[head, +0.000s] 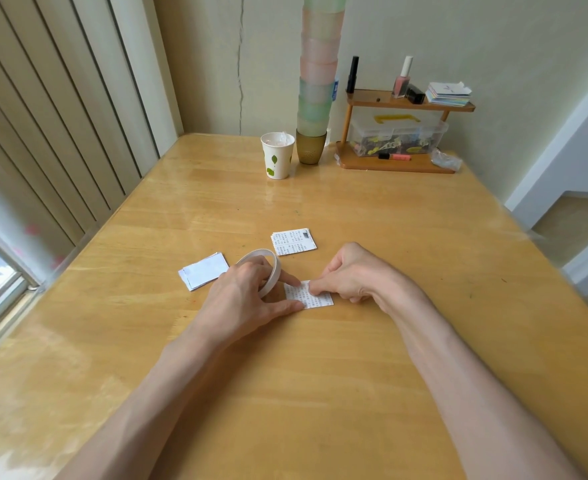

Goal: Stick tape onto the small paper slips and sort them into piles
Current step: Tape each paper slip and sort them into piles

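well, from the head view we see our left hand (pixel 247 296) low on the wooden table (pixel 372 358), with the tape roll (pixel 274 271) hooked over its middle fingers, which curl through the ring and hold it up on edge. the forefinger of that hand reaches out straight and presses the near corner of the paper slip (pixel 316 300), and the thumb lies flat against the slip's lower edge. our right hand (pixel 351 275) sits just across from it, fingers curled under, thumb and forefinger pinched together on the top edge of the same slip. we cannot tell whether a strip of tape lies between those fingertips. the slip rests flat on the table, printed side up, between the two hands and touching both.

just beyond the right hand's knuckles lies a printed pile (pixel 294 241), face up and apart from the hand. just to the outer side of the left hand, close to the roll, lies a blank pile (pixel 204 270), its sheets a little fanned.

far ahead of both hands, at the table's back edge, stands a paper cup (pixel 278 154) with green leaves on it. beside it a tall stack of cups (pixel 318 81) rises out of frame. further to the right-hand side stands a wooden shelf (pixel 399 164) holding a clear box (pixel 398 136), with a nail polish bottle (pixel 402 79) on top.
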### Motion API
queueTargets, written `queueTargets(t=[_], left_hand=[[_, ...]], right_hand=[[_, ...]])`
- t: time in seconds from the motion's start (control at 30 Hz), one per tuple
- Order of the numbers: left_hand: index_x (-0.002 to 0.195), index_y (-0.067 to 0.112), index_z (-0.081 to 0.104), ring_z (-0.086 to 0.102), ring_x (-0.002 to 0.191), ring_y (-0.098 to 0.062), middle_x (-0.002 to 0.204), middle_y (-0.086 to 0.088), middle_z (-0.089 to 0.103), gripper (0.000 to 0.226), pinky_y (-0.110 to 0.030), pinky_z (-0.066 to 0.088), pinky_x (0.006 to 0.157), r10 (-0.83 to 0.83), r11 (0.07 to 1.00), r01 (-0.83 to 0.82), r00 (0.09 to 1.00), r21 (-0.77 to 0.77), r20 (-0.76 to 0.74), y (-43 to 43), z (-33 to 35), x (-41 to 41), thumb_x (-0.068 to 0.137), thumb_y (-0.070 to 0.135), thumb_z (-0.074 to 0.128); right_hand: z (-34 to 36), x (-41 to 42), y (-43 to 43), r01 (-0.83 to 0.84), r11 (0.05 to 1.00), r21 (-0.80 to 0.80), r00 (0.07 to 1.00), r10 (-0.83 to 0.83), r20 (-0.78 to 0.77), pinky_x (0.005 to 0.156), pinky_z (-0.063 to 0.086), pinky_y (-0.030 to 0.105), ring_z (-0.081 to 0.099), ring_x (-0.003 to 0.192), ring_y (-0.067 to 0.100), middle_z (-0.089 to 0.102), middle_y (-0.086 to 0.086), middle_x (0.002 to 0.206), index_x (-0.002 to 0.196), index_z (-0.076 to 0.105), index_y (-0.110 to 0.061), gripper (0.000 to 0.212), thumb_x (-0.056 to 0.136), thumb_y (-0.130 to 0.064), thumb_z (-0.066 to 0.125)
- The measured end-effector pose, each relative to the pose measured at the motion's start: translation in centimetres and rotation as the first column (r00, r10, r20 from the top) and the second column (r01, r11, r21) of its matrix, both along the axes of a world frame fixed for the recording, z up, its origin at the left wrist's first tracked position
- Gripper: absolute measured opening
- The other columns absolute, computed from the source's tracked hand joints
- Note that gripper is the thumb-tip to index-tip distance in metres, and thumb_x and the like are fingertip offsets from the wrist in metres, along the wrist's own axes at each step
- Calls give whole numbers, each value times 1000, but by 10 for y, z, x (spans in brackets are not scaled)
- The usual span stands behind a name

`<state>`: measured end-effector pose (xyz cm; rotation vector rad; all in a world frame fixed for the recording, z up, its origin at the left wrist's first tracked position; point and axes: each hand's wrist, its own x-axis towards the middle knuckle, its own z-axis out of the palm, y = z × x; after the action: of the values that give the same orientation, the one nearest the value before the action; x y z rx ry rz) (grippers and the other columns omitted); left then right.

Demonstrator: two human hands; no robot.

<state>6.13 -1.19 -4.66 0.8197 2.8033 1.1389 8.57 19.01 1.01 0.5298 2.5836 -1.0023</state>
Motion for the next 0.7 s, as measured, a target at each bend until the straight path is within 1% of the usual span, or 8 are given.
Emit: queueTargets(t=[0.1, 0.17, 0.23, 0.33, 0.4, 0.5, 0.57, 0.7], left_hand=[[99, 45, 76, 66, 87, -4, 98, 13, 66, 32, -40, 57, 79, 5, 1000, -5, 1000, -3, 4, 0, 0, 0, 74, 63, 83], [99, 44, 77, 66, 86, -4, 98, 12, 66, 32, -40, 57, 78, 3, 1000, -3, 1000, 0, 2, 0, 0, 1, 74, 62, 84], [100, 44, 77, 66, 86, -4, 97, 12, 67, 32, -40, 57, 78, -3, 1000, 3, 1000, 6, 3, 0, 0, 1, 74, 62, 84], [102, 44, 76, 66, 89, -4, 96, 13, 67, 36, -39, 57, 79, -9, 1000, 9, 1000, 7, -3, -1, 0, 0, 74, 63, 83], [107, 44, 75, 65, 91, -5, 94, 12, 67, 42, -40, 56, 79, -8, 1000, 8, 1000, 7, -9, -1, -1, 0, 72, 66, 82], [110, 44, 75, 64, 92, -5, 92, 12, 67, 46, -40, 56, 80, 0, 1000, 0, 1000, 12, 2, -1, -1, -1, 71, 68, 81], [109, 44, 75, 65, 92, -4, 93, 13, 68, 44, -40, 56, 80, -5, 1000, 5, 1000, 13, 4, 0, -1, -1, 72, 66, 82], [106, 45, 75, 66, 93, -3, 95, 15, 67, 40, -40, 57, 79, -8, 1000, 8, 1000, 10, 7, 0, -3, -1, 73, 65, 83]], right_hand=[[-1, 0, 2, 16, 1000, 3, 1000, -16, -2, 57, 41, 24, 42, 53, 18, 42, -7, 42, 96, 82, -12, 28, 76, -32, 85], [-2, 0, 3, 17, 1000, -3, 1000, -17, -7, 56, 41, 24, 43, 55, 18, 42, -7, 43, 96, 82, -11, 29, 75, -31, 85], [-3, 1, 6, 8, 999, -39, 1000, -8, -19, 54, 39, 23, 43, 58, 17, 45, -5, 51, 97, 82, -12, 29, 77, -32, 86], [-5, 4, 11, -9, 985, -173, 1000, 4, -30, 53, 38, 23, 44, 63, 15, 53, -2, 67, 92, 83, -19, 26, 76, -38, 91], [-4, 7, 15, -27, 970, -240, 999, 17, -42, 52, 36, 21, 41, 58, 11, 52, -6, 61, 90, 84, -21, 24, 76, -40, 92], [-6, 9, 19, -47, 953, -300, 998, 31, -58, 50, 33, 20, 35, 53, 9, 44, -11, 51, 91, 84, -20, 22, 79, -37, 90], [-7, 9, 18, -47, 961, -272, 997, 31, -63, 50, 35, 19, 38, 54, 8, 45, -13, 48, 88, 85, -22, 20, 78, -39, 90], [-8, 6, 9, -38, 984, -177, 998, 30, -52, 52, 38, 22, 45, 64, 14, 56, -9, 56, 84, 83, -24, 18, 78, -40, 91]])
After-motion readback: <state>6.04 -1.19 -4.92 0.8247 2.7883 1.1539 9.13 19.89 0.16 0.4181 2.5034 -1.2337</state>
